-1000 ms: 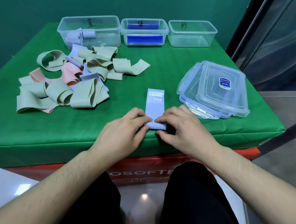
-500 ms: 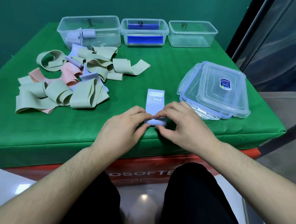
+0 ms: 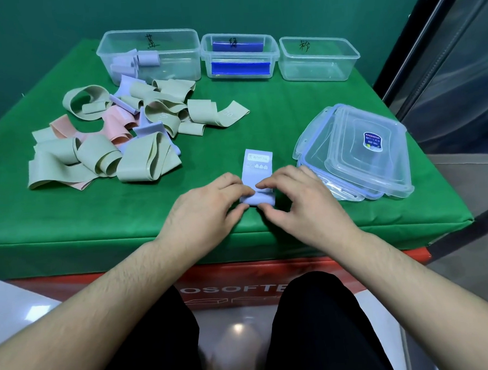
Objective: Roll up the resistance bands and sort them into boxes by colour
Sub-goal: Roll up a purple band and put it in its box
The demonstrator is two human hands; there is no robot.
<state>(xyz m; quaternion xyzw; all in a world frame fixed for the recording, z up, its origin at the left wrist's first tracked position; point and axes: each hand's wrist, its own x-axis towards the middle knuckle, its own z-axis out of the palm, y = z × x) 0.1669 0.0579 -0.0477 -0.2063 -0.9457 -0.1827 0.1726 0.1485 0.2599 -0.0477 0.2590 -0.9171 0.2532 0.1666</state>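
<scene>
Lilac band (image 3: 257,167): flat strip on the green table (image 3: 262,121), near end part-rolled. Likely light, soft and springy; a slack coil would probably unwind, so best pinched at both roll ends. Left hand (image 3: 207,212) and right hand (image 3: 303,207): fingers curled, pinching the roll between them, thumbs nearside. Unrolled tail runs forward beyond the fingertips. Band pile (image 3: 116,140) far left of left hand; boxes (image 3: 318,58) ahead; lids (image 3: 357,153) just right of right hand.

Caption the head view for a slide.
Both hands, left and right, roll a lilac resistance band on the green table before three labelled boxes.
</scene>
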